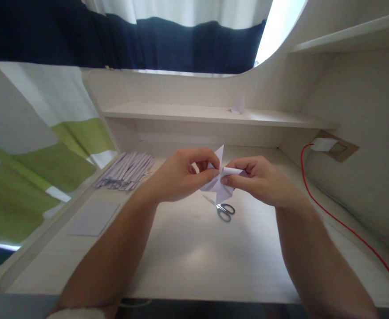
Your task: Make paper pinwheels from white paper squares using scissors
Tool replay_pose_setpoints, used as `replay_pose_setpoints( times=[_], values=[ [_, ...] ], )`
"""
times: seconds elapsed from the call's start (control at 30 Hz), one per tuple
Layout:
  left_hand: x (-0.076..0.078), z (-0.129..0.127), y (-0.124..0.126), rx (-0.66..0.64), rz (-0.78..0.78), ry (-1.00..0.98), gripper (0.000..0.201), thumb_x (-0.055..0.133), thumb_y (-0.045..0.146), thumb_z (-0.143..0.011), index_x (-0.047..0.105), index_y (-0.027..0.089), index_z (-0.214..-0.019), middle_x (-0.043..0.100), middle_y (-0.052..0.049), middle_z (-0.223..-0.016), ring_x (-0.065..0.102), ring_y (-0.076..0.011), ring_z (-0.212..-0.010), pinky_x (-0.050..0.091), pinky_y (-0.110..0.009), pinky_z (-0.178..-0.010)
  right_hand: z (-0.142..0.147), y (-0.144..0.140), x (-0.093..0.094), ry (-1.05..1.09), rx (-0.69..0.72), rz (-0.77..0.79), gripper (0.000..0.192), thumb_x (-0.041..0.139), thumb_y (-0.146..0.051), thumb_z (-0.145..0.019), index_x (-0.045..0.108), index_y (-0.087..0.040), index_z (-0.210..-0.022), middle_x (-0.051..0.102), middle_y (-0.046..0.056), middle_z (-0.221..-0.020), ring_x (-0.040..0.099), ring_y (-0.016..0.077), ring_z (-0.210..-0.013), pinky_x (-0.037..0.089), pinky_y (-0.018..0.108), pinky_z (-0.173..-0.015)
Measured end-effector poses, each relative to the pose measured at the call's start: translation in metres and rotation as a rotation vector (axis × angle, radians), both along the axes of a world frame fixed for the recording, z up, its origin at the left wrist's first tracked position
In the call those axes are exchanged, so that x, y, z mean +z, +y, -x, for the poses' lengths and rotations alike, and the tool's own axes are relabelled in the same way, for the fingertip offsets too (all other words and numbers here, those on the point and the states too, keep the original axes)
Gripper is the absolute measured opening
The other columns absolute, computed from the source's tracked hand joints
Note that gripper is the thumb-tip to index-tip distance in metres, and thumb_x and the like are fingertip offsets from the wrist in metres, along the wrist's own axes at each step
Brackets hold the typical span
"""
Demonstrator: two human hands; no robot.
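Observation:
Above the middle of the desk, a white paper pinwheel (225, 191) with pointed, folded blades is held between both hands. My left hand (190, 173) pinches it near the centre with thumb and index finger. On the other side, my right hand (259, 179) grips a curled blade, its thumb pressed on the front of the paper. Whether anything small sits at the pinwheel's centre I cannot tell. Just below the paper lies a pair of scissors (219, 207) with dark handles, its blades pointing to the upper left.
A pile of rolled paper sticks (127, 170) lies at the left, with small pale bits beside it. Nearer me is a stack of square paper (93, 218). A folded paper piece (237, 106) stands on the shelf (181, 110). A red cable (340, 217) runs down the right side.

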State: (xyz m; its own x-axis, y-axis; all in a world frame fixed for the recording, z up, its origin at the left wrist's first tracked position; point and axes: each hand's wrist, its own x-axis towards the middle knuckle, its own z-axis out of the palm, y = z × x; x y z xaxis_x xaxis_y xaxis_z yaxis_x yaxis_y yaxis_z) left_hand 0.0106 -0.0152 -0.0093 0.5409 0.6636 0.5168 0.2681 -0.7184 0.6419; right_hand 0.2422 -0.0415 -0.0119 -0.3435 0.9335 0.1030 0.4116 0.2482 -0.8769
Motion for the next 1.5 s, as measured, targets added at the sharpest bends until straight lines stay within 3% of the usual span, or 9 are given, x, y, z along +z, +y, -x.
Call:
replay_pose_setpoints(
  times=[0.2, 0.5, 1.03, 1.3, 1.5],
  values=[
    [0.001, -0.002, -0.004, 0.044, -0.045, 0.038, 0.006, 0.070, 0.017, -0.087, 0.075, 0.020, -0.086, 0.066, 0.005, -0.067, 0.058, -0.0085, -0.060, 0.043, -0.020, -0.056, 0.000, 0.002, 0.001, -0.033, 0.043, 0.029, 0.017, 0.076, -0.034, -0.087, 0.079, -0.018, -0.090, 0.075, 0.003, -0.076, 0.068, 0.0158, -0.066, 0.050, 0.025, -0.057],
    [0.000, -0.005, -0.007, 0.146, -0.182, 0.140, 0.007, 0.068, 0.022, -0.088, 0.076, 0.022, -0.088, 0.070, 0.002, -0.074, 0.061, -0.0116, -0.065, 0.043, -0.023, -0.061, 0.001, 0.007, 0.001, 0.018, 0.078, 0.066, 0.017, 0.079, -0.034, -0.086, 0.080, -0.018, -0.090, 0.076, 0.003, -0.078, 0.070, 0.0146, -0.067, 0.059, 0.024, -0.062],
    [-0.004, -0.009, -0.005, 0.176, -0.276, 0.162, 0.007, 0.066, 0.020, -0.089, 0.072, 0.022, -0.091, 0.068, 0.001, -0.076, 0.061, -0.0124, -0.067, 0.043, -0.024, -0.062, 0.000, 0.008, -0.001, 0.016, 0.047, 0.058, 0.021, 0.079, -0.038, -0.086, 0.080, -0.018, -0.090, 0.077, 0.004, -0.078, 0.070, 0.0154, -0.067, 0.059, 0.025, -0.061],
    [-0.009, -0.008, -0.001, 0.181, -0.225, 0.118, 0.026, 0.068, 0.021, -0.088, 0.065, 0.025, -0.114, 0.070, 0.004, -0.084, 0.064, -0.0124, -0.070, 0.048, -0.027, -0.069, -0.001, 0.010, -0.003, 0.041, 0.067, 0.055, 0.022, 0.076, -0.038, -0.089, 0.081, -0.017, -0.094, 0.076, 0.004, -0.081, 0.071, 0.0169, -0.070, 0.058, 0.027, -0.064],
    [-0.010, -0.009, 0.001, 0.093, -0.159, -0.019, 0.043, 0.071, 0.023, -0.090, 0.061, 0.027, -0.131, 0.072, 0.002, -0.089, 0.069, -0.0136, -0.078, 0.052, -0.027, -0.074, -0.002, 0.009, -0.001, 0.044, 0.021, -0.015, 0.017, 0.076, -0.034, -0.088, 0.080, -0.018, -0.086, 0.073, 0.003, -0.074, 0.066, 0.0163, -0.069, 0.053, 0.027, -0.063]
  ],
)
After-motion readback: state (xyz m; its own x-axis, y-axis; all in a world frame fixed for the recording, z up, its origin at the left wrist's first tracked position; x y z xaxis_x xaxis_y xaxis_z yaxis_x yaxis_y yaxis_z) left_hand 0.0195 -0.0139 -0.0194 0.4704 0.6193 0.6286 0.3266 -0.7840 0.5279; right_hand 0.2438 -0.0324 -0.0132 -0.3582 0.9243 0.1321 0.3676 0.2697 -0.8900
